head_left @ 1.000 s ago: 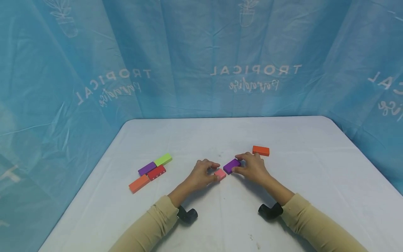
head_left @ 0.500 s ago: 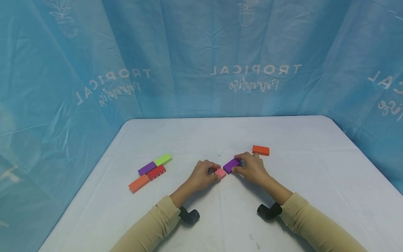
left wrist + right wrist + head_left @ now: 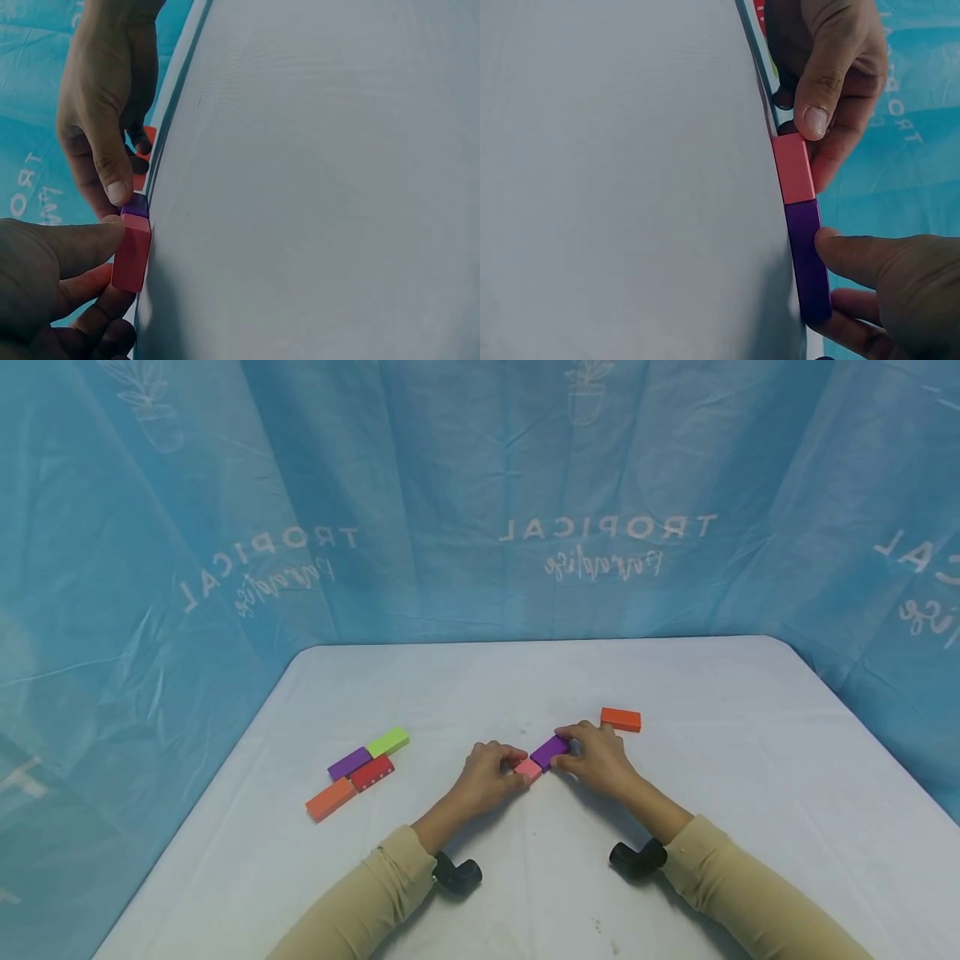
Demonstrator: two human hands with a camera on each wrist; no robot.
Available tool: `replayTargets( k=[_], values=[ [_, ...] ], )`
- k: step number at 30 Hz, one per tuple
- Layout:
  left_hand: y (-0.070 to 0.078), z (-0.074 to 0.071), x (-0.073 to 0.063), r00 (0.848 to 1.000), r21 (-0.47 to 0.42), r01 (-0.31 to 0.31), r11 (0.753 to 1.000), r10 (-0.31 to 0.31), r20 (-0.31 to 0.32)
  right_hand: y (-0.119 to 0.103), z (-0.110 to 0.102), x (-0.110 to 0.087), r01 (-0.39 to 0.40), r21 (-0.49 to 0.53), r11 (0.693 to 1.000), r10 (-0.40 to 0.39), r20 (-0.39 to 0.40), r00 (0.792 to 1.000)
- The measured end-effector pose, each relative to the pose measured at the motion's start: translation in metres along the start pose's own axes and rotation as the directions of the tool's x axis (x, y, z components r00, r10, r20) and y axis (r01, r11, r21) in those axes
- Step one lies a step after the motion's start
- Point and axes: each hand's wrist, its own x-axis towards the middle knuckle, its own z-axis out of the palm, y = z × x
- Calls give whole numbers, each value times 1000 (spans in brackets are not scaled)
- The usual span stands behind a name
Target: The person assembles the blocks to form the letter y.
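Note:
In the head view my left hand [image 3: 483, 778] pinches a pink block [image 3: 528, 771] between thumb and fingers near the middle of the table. My right hand [image 3: 598, 755] grips a purple block [image 3: 550, 752] the same way. The two blocks meet end to end in one slanting line, lying on the tabletop. From the right wrist view, the pink block [image 3: 794, 168] touches the end of the purple block [image 3: 808, 259], with a thumb on each. In the left wrist view the purple block [image 3: 135, 205] is mostly hidden behind the pink block [image 3: 132, 253].
An orange-red block [image 3: 621, 719] lies just beyond my right hand. Left of my hands, a purple block [image 3: 349, 763], a lime green block [image 3: 387, 742], a red dotted block [image 3: 372, 772] and an orange block [image 3: 331, 799] sit together on the white table [image 3: 697, 793]. A blue curtain [image 3: 465, 485] hangs behind.
My left hand has shifted slightly right with the pink block, and the purple block has moved a little left. The small gap between them has closed.

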Motion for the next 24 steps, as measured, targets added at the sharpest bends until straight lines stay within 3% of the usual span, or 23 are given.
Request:
replayTargets(
  k=[24],
  values=[
    [5,4,4,1000,36,13,999,-12,-22,5,0,6,36,14,999,-36,-1,999]
  ],
)
